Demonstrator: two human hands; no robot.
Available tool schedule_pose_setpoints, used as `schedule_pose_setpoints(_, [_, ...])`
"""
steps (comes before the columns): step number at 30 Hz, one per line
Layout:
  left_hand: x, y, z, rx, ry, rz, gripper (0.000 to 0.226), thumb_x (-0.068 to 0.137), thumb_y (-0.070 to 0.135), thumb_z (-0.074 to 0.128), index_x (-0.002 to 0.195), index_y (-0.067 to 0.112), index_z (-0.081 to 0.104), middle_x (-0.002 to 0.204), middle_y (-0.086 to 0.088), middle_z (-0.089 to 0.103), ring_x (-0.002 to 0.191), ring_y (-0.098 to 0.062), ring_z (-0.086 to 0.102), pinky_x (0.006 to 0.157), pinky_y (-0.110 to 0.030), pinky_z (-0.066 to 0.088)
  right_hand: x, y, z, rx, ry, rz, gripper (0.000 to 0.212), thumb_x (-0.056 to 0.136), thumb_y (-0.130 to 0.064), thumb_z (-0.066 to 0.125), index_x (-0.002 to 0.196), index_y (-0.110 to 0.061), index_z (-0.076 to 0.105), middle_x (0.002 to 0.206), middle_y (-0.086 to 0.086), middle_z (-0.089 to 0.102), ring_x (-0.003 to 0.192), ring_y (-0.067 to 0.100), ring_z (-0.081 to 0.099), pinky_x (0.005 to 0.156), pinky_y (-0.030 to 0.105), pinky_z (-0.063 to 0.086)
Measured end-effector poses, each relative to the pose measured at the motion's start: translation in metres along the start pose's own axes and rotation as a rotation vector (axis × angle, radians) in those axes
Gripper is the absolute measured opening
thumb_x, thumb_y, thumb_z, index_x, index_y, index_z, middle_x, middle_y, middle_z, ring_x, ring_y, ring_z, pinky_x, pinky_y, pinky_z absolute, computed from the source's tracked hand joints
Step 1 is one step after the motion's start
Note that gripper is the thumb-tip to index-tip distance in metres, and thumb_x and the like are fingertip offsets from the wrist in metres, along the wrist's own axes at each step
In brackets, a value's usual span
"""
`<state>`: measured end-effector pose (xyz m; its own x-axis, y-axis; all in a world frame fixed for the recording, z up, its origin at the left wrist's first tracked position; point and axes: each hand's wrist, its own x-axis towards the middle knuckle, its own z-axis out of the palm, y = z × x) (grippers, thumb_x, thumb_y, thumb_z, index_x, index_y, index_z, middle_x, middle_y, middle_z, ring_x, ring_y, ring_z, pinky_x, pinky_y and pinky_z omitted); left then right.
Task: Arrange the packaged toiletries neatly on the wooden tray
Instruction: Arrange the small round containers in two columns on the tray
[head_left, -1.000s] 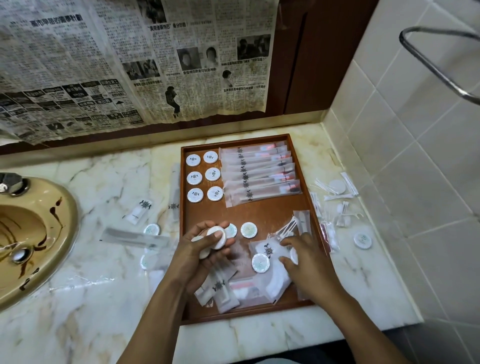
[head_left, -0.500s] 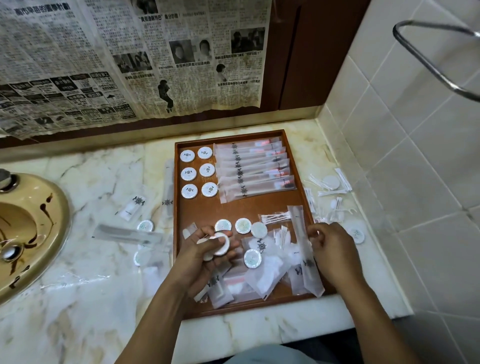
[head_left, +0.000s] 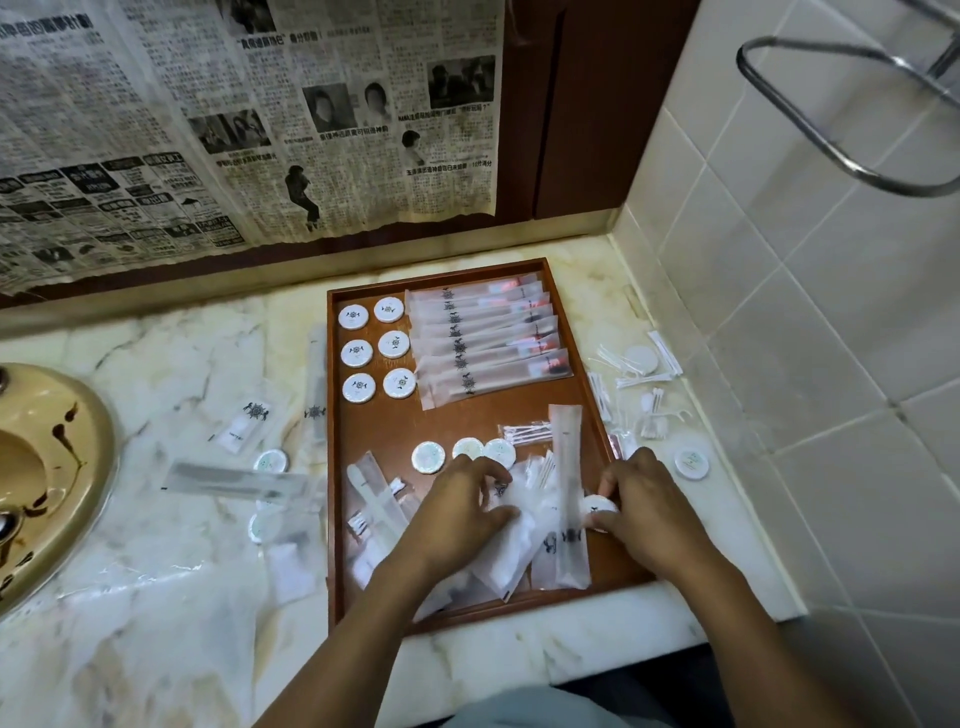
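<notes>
The wooden tray (head_left: 467, 415) lies on the marble counter. At its back stand two tidy columns of round white soaps (head_left: 376, 351) and a stack of toothbrush packets (head_left: 488, 338). Three more round soaps (head_left: 428, 457) form a row at mid-tray. My left hand (head_left: 457, 512) curls over the loose pile of clear packets (head_left: 519, 556) at the tray's front, thumb and fingers pinching a white packet; anything under its palm is hidden. My right hand (head_left: 647, 512) pinches a round soap (head_left: 600, 512) beside a long upright packet (head_left: 569, 493). A cotton-swab packet (head_left: 524, 432) lies nearby.
Loose swabs and small packets (head_left: 639, 379) and a round soap (head_left: 692, 463) lie on the counter right of the tray. Packets (head_left: 244, 421), a comb packet (head_left: 234, 480) and soaps (head_left: 271, 461) lie to its left. A beige sink (head_left: 52, 467) sits far left, a towel rail (head_left: 831, 104) above right.
My left hand turned palm-down and moved right onto the packet pile; the soaps it held are out of sight. My right hand came inward over the tray's edge and now pinches a round soap.
</notes>
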<state>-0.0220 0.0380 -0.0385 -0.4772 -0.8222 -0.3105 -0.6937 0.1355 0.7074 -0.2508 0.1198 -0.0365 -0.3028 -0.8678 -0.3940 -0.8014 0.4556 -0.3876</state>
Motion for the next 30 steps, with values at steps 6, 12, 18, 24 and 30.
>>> schedule_pose_setpoints(6, [0.005,0.014,0.017,0.264,-0.129,0.07,0.07,0.077,0.062,0.077,0.135,0.032,0.052,0.128,0.003,0.051,0.112,-0.019,0.057,0.092,-0.036,0.053,-0.003,0.011,-0.018,0.467,0.095,0.119,0.025,0.089,-0.028,0.072,0.085,-0.018,0.05,0.074,0.002,0.063,0.066,0.019,0.061,0.063,0.033,0.045])
schedule_pose_setpoints(12, [0.013,0.02,0.029,0.347,-0.122,0.097,0.055,0.084,0.052,0.074,0.129,0.029,0.052,0.128,-0.001,0.053,0.105,-0.024,0.062,0.086,-0.037,0.055,0.002,0.014,-0.022,0.898,0.017,0.236,0.022,0.094,0.0,0.056,0.107,-0.017,0.059,0.083,0.011,0.073,0.067,0.022,0.07,0.06,0.036,0.049])
schedule_pose_setpoints(18, [0.018,0.014,0.029,0.264,-0.105,0.073,0.038,0.085,0.05,0.073,0.114,0.028,0.061,0.112,0.004,0.052,0.098,-0.021,0.061,0.08,-0.032,0.049,0.045,0.018,-0.032,0.577,0.251,0.257,0.019,0.09,-0.028,0.071,0.096,-0.016,0.059,0.087,0.002,0.066,0.077,0.019,0.062,0.064,0.027,0.043])
schedule_pose_setpoints(24, [0.023,0.012,0.028,0.212,-0.115,0.061,0.041,0.082,0.05,0.079,0.111,0.026,0.065,0.105,0.006,0.05,0.089,-0.016,0.055,0.073,-0.027,0.038,0.132,0.029,-0.069,-0.1,0.321,0.1,0.06,0.09,-0.008,0.053,0.147,-0.026,0.046,0.125,0.017,0.053,0.113,0.038,0.058,0.092,0.042,0.053])
schedule_pose_setpoints(30, [0.024,0.011,0.026,0.179,-0.127,0.05,0.045,0.076,0.056,0.082,0.108,0.028,0.067,0.103,0.006,0.054,0.089,-0.015,0.053,0.072,-0.027,0.04,0.159,0.032,-0.073,-0.407,0.142,0.039,0.04,0.09,-0.007,0.057,0.13,-0.015,0.052,0.125,0.016,0.046,0.108,0.037,0.06,0.09,0.042,0.053])
